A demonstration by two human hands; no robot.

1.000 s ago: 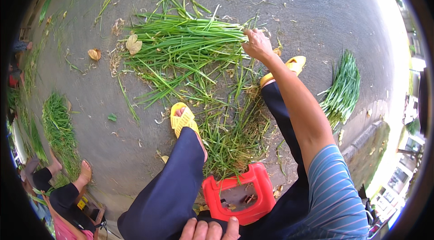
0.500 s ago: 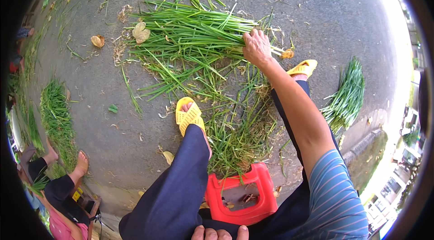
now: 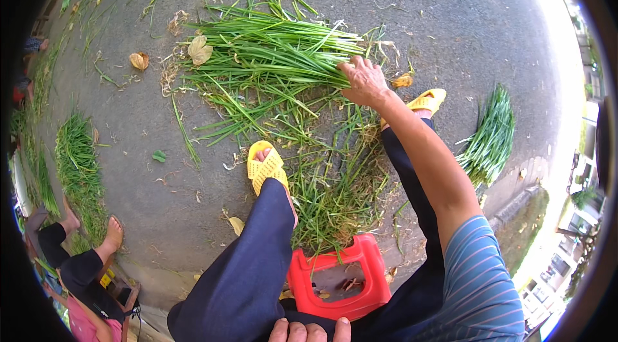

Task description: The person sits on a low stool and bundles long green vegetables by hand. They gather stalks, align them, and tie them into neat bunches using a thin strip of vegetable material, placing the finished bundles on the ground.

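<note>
A pile of long green chives [image 3: 270, 52] lies on the road ahead of me, its pale stem ends toward the right. At that end my right hand [image 3: 365, 82] has its fingers curled over the lower stalks; the undersides of the fingers are hidden. My left hand [image 3: 309, 331] rests on dark trousers at the bottom edge, fingers lying out and a little apart, the rest of it cut off. Between my feet spreads a heap of loose, tangled trimmings [image 3: 335, 194], green mixed with brown.
A red plastic stool [image 3: 341, 306] stands between my legs, touching the trimmings. Yellow slippers [image 3: 265, 165] are on my feet. A neat chive bundle [image 3: 492, 136] lies at right. Another green pile [image 3: 80, 152] lies at left, near a seated person's bare feet [image 3: 114, 232]. Dry leaves [image 3: 199, 50] are scattered about.
My right hand has shifted slightly nearer and left along the stem ends, with its fingers loosened and lower on the pile. My left hand stays on the trousers.
</note>
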